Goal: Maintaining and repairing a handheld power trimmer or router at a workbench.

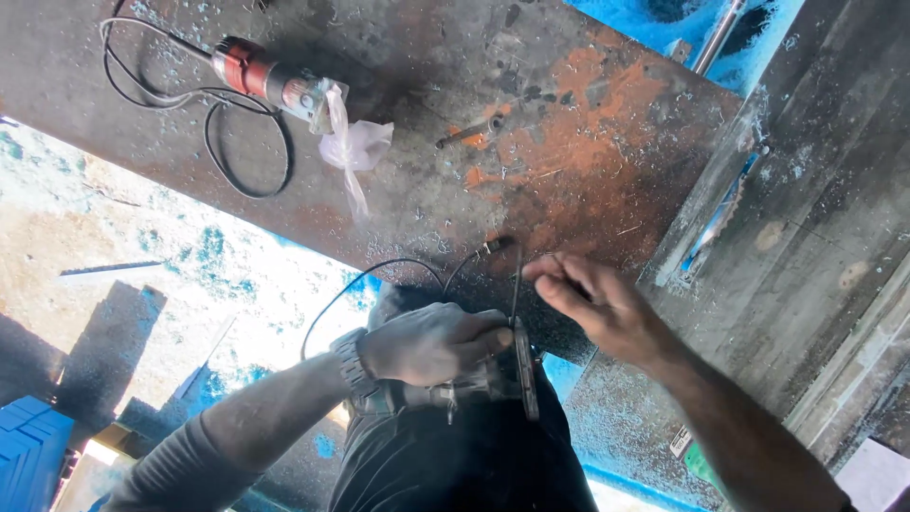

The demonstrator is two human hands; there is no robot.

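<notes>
Red-bodied power tool (267, 79) at eleven o'clock on rusty steel plate (569, 142), black cord (227, 142) looped beside it, clear plastic bag (353, 147) knotted at its nose. Metal rod (718, 36) at one o'clock. Blue crate (33, 450) at eight o'clock.

Left arm: grey long sleeve (218, 455), metal-link watch (353, 362) behind the fingers. Right arm (749, 436): bare, dusty. Torso: dark shirt (455, 465).
</notes>
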